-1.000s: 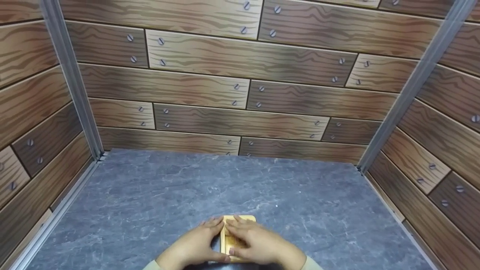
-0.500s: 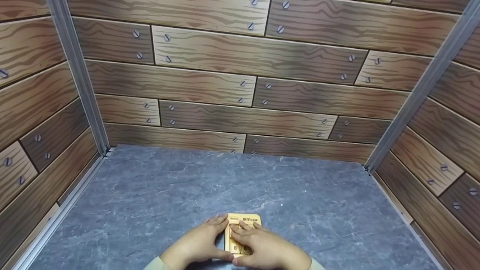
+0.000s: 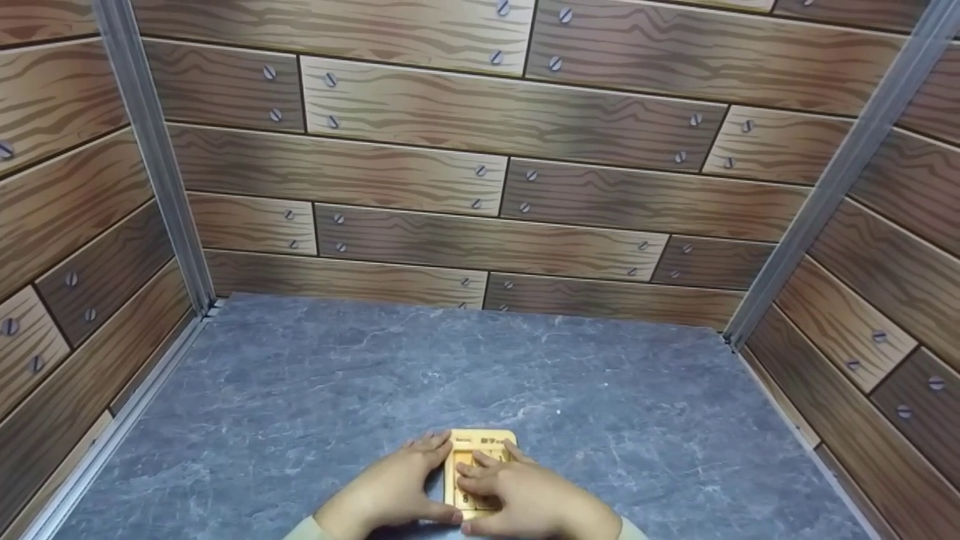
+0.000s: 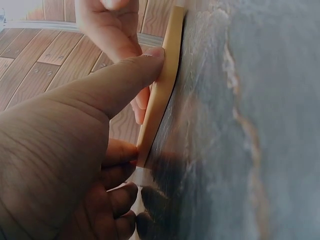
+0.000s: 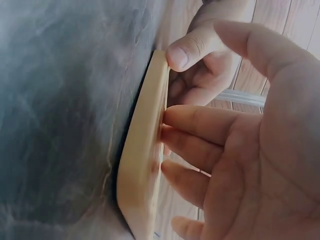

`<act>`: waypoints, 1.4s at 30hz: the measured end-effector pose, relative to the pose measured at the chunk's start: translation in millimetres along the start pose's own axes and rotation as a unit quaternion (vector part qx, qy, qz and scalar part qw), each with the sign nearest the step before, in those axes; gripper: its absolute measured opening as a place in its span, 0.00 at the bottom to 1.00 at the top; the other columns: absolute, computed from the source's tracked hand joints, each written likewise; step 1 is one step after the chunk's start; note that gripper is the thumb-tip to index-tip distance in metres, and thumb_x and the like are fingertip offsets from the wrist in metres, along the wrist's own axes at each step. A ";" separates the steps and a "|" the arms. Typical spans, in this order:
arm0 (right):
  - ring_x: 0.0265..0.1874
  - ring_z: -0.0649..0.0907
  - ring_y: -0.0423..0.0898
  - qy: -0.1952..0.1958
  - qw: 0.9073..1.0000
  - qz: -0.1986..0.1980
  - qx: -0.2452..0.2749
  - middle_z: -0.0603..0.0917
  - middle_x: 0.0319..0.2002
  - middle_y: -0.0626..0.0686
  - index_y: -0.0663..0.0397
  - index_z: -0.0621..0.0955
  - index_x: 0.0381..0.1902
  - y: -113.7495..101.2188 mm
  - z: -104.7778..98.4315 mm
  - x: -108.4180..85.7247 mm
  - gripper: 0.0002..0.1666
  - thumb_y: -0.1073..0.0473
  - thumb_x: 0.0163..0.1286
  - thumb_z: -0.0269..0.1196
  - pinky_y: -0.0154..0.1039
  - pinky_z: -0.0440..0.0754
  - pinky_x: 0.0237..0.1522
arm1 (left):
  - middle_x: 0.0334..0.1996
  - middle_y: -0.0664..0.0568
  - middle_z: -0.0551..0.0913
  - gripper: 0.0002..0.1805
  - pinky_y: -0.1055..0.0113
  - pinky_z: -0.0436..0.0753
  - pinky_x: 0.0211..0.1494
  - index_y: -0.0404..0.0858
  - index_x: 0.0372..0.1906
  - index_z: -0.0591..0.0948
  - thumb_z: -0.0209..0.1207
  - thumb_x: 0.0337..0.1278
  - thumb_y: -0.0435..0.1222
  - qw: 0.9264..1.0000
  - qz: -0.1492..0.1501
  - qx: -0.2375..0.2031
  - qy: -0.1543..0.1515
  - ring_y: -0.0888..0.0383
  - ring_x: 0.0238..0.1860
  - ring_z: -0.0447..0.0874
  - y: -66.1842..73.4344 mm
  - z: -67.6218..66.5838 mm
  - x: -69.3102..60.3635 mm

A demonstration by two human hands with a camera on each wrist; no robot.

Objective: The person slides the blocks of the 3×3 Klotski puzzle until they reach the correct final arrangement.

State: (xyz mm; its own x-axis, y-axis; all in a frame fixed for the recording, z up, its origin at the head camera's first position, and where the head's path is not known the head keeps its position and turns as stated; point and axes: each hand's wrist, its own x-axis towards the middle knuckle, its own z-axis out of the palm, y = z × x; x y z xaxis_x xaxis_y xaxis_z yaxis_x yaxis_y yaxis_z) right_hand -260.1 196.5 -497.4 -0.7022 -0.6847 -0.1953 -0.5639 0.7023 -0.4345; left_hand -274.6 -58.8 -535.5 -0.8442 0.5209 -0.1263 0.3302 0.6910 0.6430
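A yellow number sliding puzzle [image 3: 465, 437] lies flat at the near middle of the table, with dark print along its far rim. One tile marked 8 [image 3: 465, 499] shows near its front left; the hands hide other tiles. My left hand [image 3: 396, 484] holds the frame, thumb on the near edge and fingers at the far left side. In the left wrist view that thumb presses the puzzle's side [image 4: 159, 97]. My right hand [image 3: 536, 495] is over the right part. Its fingertips touch the face in the right wrist view, while its thumb stands off the puzzle [image 5: 142, 145].
The blue-grey marbled tabletop [image 3: 375, 360] spreads around the puzzle. Walls with a wood-plank print [image 3: 405, 176] stand at the back and both sides, joined by grey metal corner posts [image 3: 161, 169].
My right thumb has drawn back from the puzzle's face toward its near edge, and the right fingers have shifted over the tiles. The left hand keeps its hold. The head view has shifted slightly.
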 end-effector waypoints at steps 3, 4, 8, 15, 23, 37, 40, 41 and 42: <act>0.87 0.73 0.52 0.014 0.999 -0.008 0.031 0.83 0.77 0.42 0.42 0.84 0.78 6.2 -2.3 2.8 0.34 0.35 0.83 0.66 0.74 0.56 0.91 | 0.92 0.49 0.63 0.65 0.30 0.64 0.92 0.41 0.89 0.68 0.79 0.53 0.70 1.000 0.001 0.005 0.002 0.37 0.92 0.60 -0.6 0.6 -0.4; 0.87 0.74 0.53 0.023 0.999 -0.009 0.038 0.84 0.78 0.43 0.44 0.85 0.77 9.2 -3.3 3.2 0.33 0.36 0.83 0.66 0.73 0.59 0.91 | 0.92 0.49 0.63 0.65 0.30 0.64 0.92 0.40 0.89 0.68 0.79 0.53 0.70 1.000 0.002 0.007 0.003 0.37 0.92 0.60 -0.5 0.9 -0.4; 0.85 0.76 0.55 0.029 0.998 0.013 0.047 0.80 0.82 0.46 0.47 0.83 0.78 21.9 -10.1 2.1 0.34 0.37 0.84 0.65 0.67 0.68 0.89 | 0.92 0.49 0.63 0.66 0.32 0.63 0.92 0.39 0.89 0.68 0.79 0.53 0.70 1.000 0.000 0.016 0.004 0.37 0.92 0.60 0.5 2.0 -0.7; 0.91 0.67 0.53 -0.029 0.997 0.047 0.045 0.68 0.89 0.40 0.42 0.77 0.84 33.3 -18.2 -2.2 0.40 0.33 0.83 0.64 0.64 0.65 0.91 | 0.91 0.49 0.64 0.65 0.32 0.64 0.92 0.40 0.89 0.68 0.79 0.53 0.70 1.000 -0.006 0.015 0.003 0.38 0.92 0.61 2.2 1.0 -1.0; 0.93 0.61 0.57 -0.015 0.999 0.036 0.015 0.64 0.91 0.41 0.43 0.73 0.86 23.5 -9.7 -0.8 0.47 0.31 0.79 0.67 0.73 0.55 0.92 | 0.91 0.47 0.64 0.65 0.31 0.64 0.92 0.37 0.87 0.70 0.80 0.52 0.69 0.999 0.008 0.027 0.022 0.35 0.91 0.61 2.1 2.4 -3.6; 0.95 0.51 0.54 -0.040 0.998 -0.019 0.041 0.52 0.94 0.39 0.41 0.62 0.92 32.3 1.2 7.6 0.54 0.29 0.79 0.66 0.76 0.34 0.92 | 0.90 0.44 0.66 0.66 0.33 0.64 0.92 0.34 0.86 0.70 0.80 0.51 0.68 0.998 0.024 0.037 0.036 0.36 0.90 0.63 0.8 2.6 -6.6; 0.95 0.53 0.53 -0.042 0.997 -0.025 0.065 0.54 0.94 0.41 0.41 0.64 0.92 41.7 -2.4 6.8 0.51 0.31 0.80 0.65 0.73 0.35 0.93 | 0.90 0.45 0.65 0.66 0.33 0.64 0.92 0.36 0.87 0.70 0.80 0.50 0.69 0.998 0.020 0.039 0.035 0.36 0.91 0.63 0.8 3.7 -6.3; 0.95 0.54 0.54 -0.042 0.996 -0.025 0.074 0.56 0.94 0.41 0.41 0.64 0.91 45.4 -4.2 6.1 0.51 0.32 0.80 0.65 0.72 0.36 0.94 | 0.90 0.45 0.65 0.66 0.33 0.64 0.92 0.36 0.87 0.70 0.80 0.50 0.69 0.998 0.018 0.039 0.034 0.36 0.91 0.63 1.0 4.0 -6.2; 0.95 0.55 0.55 -0.041 0.996 -0.022 0.082 0.57 0.93 0.41 0.41 0.65 0.91 49.1 -6.3 5.3 0.50 0.32 0.80 0.65 0.71 0.38 0.94 | 0.91 0.46 0.65 0.66 0.33 0.64 0.92 0.37 0.87 0.70 0.80 0.50 0.69 0.999 0.016 0.039 0.034 0.36 0.91 0.62 1.3 4.1 -5.9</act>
State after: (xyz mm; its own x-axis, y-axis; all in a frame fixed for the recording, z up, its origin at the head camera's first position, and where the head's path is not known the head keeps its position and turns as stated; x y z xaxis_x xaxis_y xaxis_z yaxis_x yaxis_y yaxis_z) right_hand -294.2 228.6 -514.2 -0.6363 -0.7325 -0.2419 -0.5104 0.6349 -0.5801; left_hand -267.4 -58.9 -537.0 -0.8580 0.5109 -0.0534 0.3875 0.7120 0.5856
